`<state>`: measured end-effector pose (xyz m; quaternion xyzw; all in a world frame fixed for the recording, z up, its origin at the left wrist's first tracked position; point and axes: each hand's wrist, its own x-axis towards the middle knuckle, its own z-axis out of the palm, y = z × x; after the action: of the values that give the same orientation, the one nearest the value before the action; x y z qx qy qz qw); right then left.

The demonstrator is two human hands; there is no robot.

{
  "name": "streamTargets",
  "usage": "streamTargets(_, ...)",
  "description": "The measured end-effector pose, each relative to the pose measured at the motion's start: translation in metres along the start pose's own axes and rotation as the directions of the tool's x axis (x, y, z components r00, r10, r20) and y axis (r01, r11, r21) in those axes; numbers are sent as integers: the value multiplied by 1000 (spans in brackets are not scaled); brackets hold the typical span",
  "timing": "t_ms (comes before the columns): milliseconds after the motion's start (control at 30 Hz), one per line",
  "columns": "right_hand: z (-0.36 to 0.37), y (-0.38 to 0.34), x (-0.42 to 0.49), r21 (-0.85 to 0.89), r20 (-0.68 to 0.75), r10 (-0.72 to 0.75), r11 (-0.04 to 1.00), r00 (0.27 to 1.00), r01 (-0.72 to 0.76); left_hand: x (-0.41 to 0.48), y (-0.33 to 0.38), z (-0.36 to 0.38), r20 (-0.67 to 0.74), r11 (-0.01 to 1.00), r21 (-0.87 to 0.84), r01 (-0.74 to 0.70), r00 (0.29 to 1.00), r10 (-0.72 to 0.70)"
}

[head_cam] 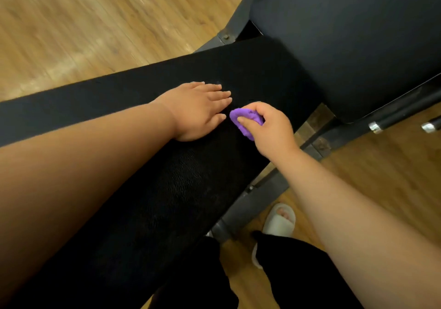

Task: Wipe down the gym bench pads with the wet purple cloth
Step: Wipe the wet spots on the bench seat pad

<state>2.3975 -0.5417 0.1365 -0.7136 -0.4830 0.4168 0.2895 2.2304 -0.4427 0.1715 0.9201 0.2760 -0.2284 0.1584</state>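
Note:
A long black bench pad [133, 189] runs from the lower left toward the upper right, where a second, tilted dark pad [346, 34] meets it. My left hand [198, 110] rests flat on the long pad with its fingers straight. Just to its right, my right hand [269, 129] grips a bunched purple cloth [241, 120] and holds it down on the same pad, near the pad's right edge. Most of the cloth is hidden under my fingers.
The bench's dark metal frame [257, 203] runs below the pad's right edge. Black bars with chrome ends [377, 127] stick out at the right. Wooden floor [71, 22] surrounds the bench. My foot in a white slipper [279, 220] stands beside the frame.

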Motion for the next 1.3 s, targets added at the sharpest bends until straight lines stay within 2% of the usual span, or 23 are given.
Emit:
streamTargets(133, -11, 8, 8, -80, 80, -99, 991, 992, 105, 1, 1, 1, 18, 1000, 18, 16, 1000, -16)
streamTargets(233, -14, 10, 26, -25, 69, -105, 994, 992, 107, 7, 3, -1, 41, 998, 56, 40, 998, -43)
streamTargets(300, -14, 14, 27, -21, 61, -159, 987, 985, 160, 15, 6, -1, 31, 997, 73, 40, 999, -42)
streamTargets(400, -14, 28, 22, -53, 103, -262, 962, 959, 269, 23, 10, 1, 22, 997, 56, 47, 999, -49)
streamTargets(533, -20, 36, 42, -26, 175, -322, 943, 930, 331, 23, 11, 3, 16, 997, 16, 79, 997, -79)
streamTargets(767, -21, 51, 44, -20, 176, -439, 893, 881, 449, 26, 15, 5, 17, 989, 7, 148, 989, -148)
streamTargets(867, -26, 56, 43, -13, 211, -454, 884, 866, 467, 26, 16, 6, 12, 988, 14, 152, 988, -152)
streamTargets(1067, -21, 53, 68, -32, 125, -393, 916, 911, 399, 25, 22, 4, 29, 985, 69, 156, 987, -159)
streamTargets(1200, -27, 60, 52, -15, 179, -412, 907, 893, 422, 26, 25, 1, 74, 978, 109, 177, 980, -186)
streamTargets(1300, -33, 61, 60, -49, 181, -384, 916, 905, 399, 32, 30, -4, 74, 971, 101, 216, 972, -224)
